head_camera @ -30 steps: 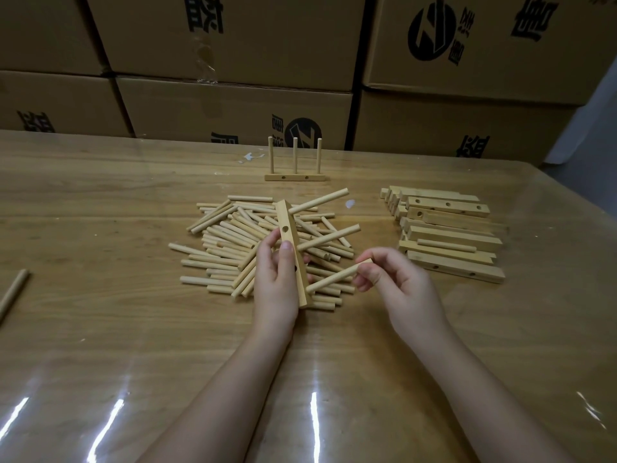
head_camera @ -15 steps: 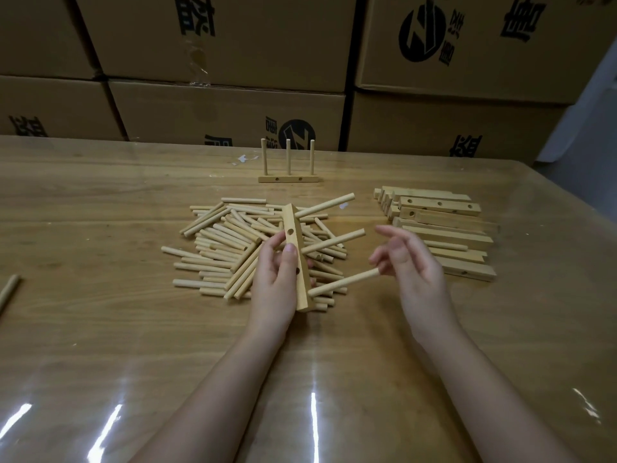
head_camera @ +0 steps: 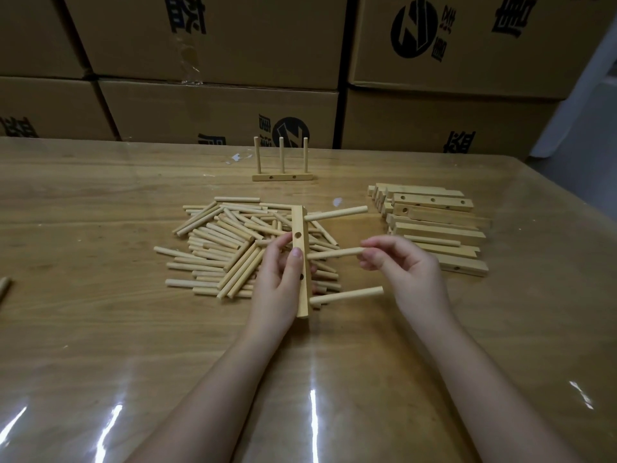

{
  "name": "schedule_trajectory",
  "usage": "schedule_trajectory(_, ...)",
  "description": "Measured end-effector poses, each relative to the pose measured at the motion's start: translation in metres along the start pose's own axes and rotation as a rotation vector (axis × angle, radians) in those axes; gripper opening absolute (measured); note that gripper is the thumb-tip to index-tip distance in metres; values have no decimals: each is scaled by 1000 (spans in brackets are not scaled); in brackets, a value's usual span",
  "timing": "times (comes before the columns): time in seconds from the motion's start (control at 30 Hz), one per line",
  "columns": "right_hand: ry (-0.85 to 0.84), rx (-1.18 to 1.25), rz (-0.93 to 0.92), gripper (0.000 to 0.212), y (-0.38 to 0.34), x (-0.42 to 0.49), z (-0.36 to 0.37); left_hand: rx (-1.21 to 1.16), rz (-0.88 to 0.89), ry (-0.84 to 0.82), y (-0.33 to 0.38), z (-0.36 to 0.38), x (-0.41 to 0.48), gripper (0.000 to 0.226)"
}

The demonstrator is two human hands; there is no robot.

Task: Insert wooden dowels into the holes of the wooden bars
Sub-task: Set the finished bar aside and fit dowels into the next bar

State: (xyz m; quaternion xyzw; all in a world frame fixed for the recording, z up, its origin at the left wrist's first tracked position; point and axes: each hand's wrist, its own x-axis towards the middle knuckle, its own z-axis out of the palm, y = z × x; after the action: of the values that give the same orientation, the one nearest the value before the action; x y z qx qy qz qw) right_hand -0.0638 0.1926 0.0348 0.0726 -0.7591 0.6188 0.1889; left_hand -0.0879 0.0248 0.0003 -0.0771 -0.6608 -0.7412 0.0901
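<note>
Moved off the nearest dowel [head_camera: 347, 295], the right grip [head_camera: 404, 272] now pinches the middle dowel [head_camera: 334, 253] by its free end, while the left grip [head_camera: 277, 279] holds the three-dowelled bar [head_camera: 303, 302] above the dowel pile [head_camera: 227, 248].

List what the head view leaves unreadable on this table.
How deep the dowels sit in the held bar: head view, the bar's own body hides it.
Middle dowel, outer end: the right hand covers it.
Rod at left: cut by the frame edge.
Stack of bars: top ones hide lower ones.
</note>
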Motion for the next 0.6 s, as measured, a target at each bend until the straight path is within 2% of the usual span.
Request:
schedule_trajectory(0.33, -21, -15, -18, 18, 4, 0, 0, 73, -20, -1, -1, -2, 0, 23)
schedule_trajectory(0.47, -57, 18, -1, 12, 3, 2, -5, 157, -13, -12, -2, -1, 1, 23)
schedule_trajectory(0.6, 28, 94, -6, 24, 5, 4, -14, 146, -31, -29, -3, -2, 1, 24)
